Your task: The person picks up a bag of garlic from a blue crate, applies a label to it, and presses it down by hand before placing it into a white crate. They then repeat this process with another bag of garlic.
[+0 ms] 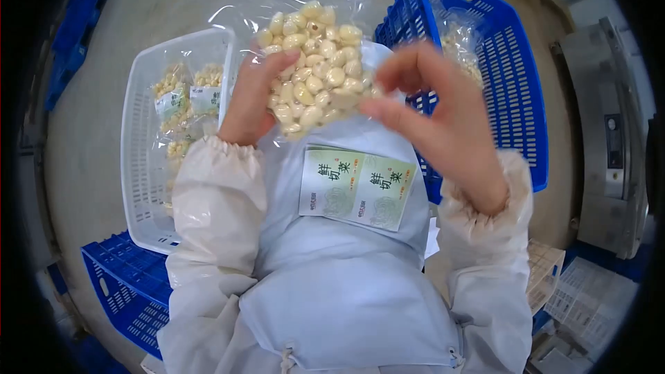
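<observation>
1. Clear plastic bag packed with pale peeled garlic cloves sits high in the middle of the frame, held between both hands.
2. Left hand grips the bag's left edge, its fingers curled closed against the cloves.
3. Right hand meets the bag's right edge; its fingers are bunched together, pinching the plastic there.
4. Both arms wear white sleeves with gathered cuffs, over a pale blue apron filling the lower middle of the frame.
5. Two green-and-white printed labels lie side by side on the apron, just below the bag.
6. A white slotted basket stands at the left of the frame, with labelled packed garlic bags in it.
7. A blue crate stands at the upper right, with another clear filled bag inside, partly hidden behind the right hand.
8. A second blue crate shows at the lower left, under the white basket's near corner.
9. A grey metal machine stands at the right edge.
</observation>
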{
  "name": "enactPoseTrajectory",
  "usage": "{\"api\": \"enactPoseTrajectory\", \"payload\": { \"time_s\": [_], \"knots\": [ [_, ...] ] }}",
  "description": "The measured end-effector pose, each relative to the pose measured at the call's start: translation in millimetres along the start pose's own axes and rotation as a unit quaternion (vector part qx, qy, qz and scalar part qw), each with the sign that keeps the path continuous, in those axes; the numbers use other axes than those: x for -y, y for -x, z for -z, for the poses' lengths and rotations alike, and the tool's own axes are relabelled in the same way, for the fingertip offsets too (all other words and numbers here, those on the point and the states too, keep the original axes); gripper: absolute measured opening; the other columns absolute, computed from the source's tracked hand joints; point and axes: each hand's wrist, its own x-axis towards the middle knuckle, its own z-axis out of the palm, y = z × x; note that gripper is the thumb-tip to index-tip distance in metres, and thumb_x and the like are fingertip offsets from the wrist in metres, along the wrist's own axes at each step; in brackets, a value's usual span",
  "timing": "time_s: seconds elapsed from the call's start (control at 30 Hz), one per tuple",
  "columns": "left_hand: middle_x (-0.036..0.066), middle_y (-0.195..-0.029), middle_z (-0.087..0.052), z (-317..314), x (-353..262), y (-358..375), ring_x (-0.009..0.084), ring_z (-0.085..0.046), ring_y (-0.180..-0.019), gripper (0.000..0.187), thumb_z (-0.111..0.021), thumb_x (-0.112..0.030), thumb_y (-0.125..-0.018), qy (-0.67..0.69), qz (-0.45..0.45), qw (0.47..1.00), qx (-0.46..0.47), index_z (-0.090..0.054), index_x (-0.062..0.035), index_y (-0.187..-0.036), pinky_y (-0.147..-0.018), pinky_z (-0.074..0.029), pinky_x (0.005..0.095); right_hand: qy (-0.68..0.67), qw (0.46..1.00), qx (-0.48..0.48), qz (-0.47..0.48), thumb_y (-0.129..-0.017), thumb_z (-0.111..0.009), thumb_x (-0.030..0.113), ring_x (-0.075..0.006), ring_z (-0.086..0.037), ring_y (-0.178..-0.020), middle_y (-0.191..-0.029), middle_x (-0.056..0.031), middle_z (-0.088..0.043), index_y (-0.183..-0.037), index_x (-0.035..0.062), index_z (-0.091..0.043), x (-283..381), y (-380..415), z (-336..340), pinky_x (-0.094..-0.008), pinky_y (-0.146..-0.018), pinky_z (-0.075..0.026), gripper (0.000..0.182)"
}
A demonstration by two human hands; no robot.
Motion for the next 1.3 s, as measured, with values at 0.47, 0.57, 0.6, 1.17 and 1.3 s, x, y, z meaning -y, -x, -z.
{"api": "enactPoseTrajectory", "payload": {
  "time_s": [0.47,0.57,0.6,1.17,1.3],
  "knots": [
    [0.007,-0.096,-0.066,25.2,15.2,-38.9,0.0093,-0.063,-0.084,0.028,-0.068,-0.016,-0.094,-0.173,-0.138,0.970,-0.103,-0.060,0.0029,-0.112,-0.075,-0.052,0.0233,0.104,0.986,0.071,-0.110,-0.077,-0.075,0.011,-0.0339,-0.059,-0.075,-0.078,-0.0107,-0.057,-0.082,0.0058,-0.054,-55.4,77.7,-59.1,-0.0431,-0.064,-0.047,0.022],
    [0.006,-0.095,-0.066,22.6,21.1,-36.7,0.0093,-0.061,-0.082,0.028,-0.070,-0.017,-0.092,-0.151,-0.158,0.970,-0.107,-0.061,0.0027,-0.109,-0.074,-0.049,0.0228,0.114,0.988,0.052,-0.085,-0.078,-0.073,0.009,-0.0316,-0.059,-0.071,-0.077,-0.0118,-0.059,-0.079,0.0029,-0.057,-55.6,75.4,-58.4,-0.0396,-0.062,-0.046,0.017],
    [0.006,-0.095,-0.066,22.9,22.3,-35.9,0.0097,-0.061,-0.082,0.028,-0.070,-0.018,-0.092,-0.190,-0.168,0.961,-0.112,-0.061,0.0026,-0.109,-0.075,-0.050,0.0238,0.123,0.988,0.054,-0.077,-0.079,-0.072,0.009,-0.0320,-0.060,-0.073,-0.078,-0.0116,-0.059,-0.080,0.0036,-0.057,-56.4,76.1,-58.8,-0.0407,-0.063,-0.046,0.016],
    [0.012,-0.124,-0.059,-15.3,-9.0,53.9,0.0209,-0.056,-0.116,0.036,-0.063,-0.003,-0.091,-0.377,-0.450,0.790,-0.175,-0.055,0.0022,-0.126,-0.099,-0.045,0.0323,-0.336,0.904,-0.190,-0.186,-0.093,-0.063,0.002,-0.0047,-0.059,-0.077,-0.089,-0.0029,-0.066,-0.103,-0.0029,-0.061,-36.5,43.7,-31.4,-0.0189,-0.068,-0.047,0.012],
    [0.015,-0.134,-0.055,-32.8,-11.5,59.0,0.0300,-0.051,-0.128,0.046,-0.066,-0.002,-0.087,-0.543,-0.432,0.718,-0.057,-0.053,-0.0003,-0.131,-0.106,-0.040,0.0396,-0.447,0.851,-0.194,-0.195,-0.092,-0.062,-0.001,-0.0063,-0.061,-0.080,-0.092,-0.0040,-0.067,-0.120,-0.0053,-0.059,-43.5,27.8,-72.0,-0.0202,-0.071,-0.049,0.028]
  ]
}}
